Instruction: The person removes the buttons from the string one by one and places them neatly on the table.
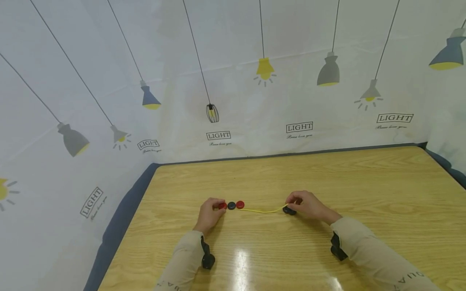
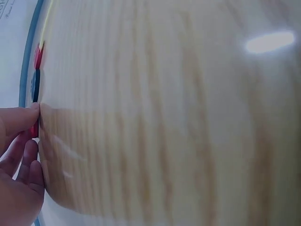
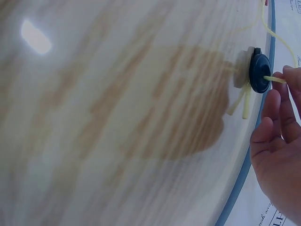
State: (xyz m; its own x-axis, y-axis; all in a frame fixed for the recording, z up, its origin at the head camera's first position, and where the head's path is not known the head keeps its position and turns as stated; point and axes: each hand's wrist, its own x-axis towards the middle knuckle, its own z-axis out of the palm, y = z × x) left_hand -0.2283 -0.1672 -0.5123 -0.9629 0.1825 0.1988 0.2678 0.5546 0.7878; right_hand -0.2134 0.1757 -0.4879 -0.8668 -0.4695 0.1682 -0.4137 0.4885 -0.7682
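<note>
Near the middle of the table, my left hand (image 1: pixel 210 214) pinches a round red button (image 2: pixel 35 130) between thumb and fingers. Beside it in a row are a black button (image 1: pixel 231 205) and another red button (image 1: pixel 240 205). A yellow cord (image 1: pixel 263 211) runs from the far red button across to my right hand (image 1: pixel 307 205). There the fingers pinch the cord close to a black button (image 3: pixel 260 70), which the cord passes through. At least one more dark piece overlaps that button, and short cord ends hang below it in the right wrist view.
The wooden table (image 1: pixel 276 250) has a dark blue edge (image 1: pixel 204 160) along the back. A white wall covering (image 1: pixel 240 93) with printed lamps rises behind and to the left. Black straps with devices (image 1: pixel 208 260) sit on both wrists.
</note>
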